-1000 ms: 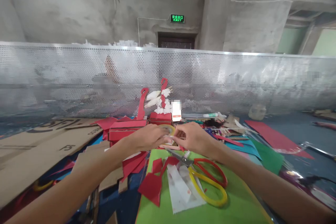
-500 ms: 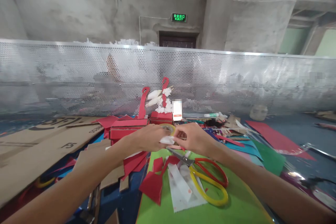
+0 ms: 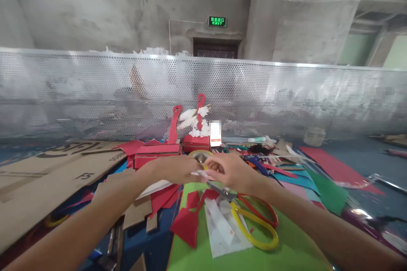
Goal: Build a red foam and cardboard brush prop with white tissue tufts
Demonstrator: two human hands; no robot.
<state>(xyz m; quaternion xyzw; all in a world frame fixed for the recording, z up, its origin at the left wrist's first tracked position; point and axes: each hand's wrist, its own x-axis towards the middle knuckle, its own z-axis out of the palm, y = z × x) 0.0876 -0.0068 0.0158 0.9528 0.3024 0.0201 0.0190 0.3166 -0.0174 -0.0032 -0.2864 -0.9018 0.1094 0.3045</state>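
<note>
My left hand (image 3: 181, 168) is closed on a small white piece of paper (image 3: 199, 173). From the other side my right hand (image 3: 231, 171) pinches the same piece, fingers curled and partly hiding it. Just behind the fingers lies a yellow-edged tape roll (image 3: 197, 153). Below my right hand, scissors (image 3: 254, 224) with one red and one yellow handle rest on a green board (image 3: 270, 254). To their left are a white paper sheet (image 3: 216, 245) with a strip on it and red cut pieces (image 3: 185, 225).
Cardboard sheets (image 3: 63, 178) lie at the left, beside a red box (image 3: 155, 152). Red hooked shapes with white flowers (image 3: 199, 125) and a lit phone (image 3: 216, 133) stand before a perforated metal screen (image 3: 254, 93). Coloured sheets (image 3: 330, 192) are on the right.
Both hands have dropped slightly, and the white paper is now flatter and more hidden by the fingers. More of the tape roll shows behind them. The scissors lie where they were.
</note>
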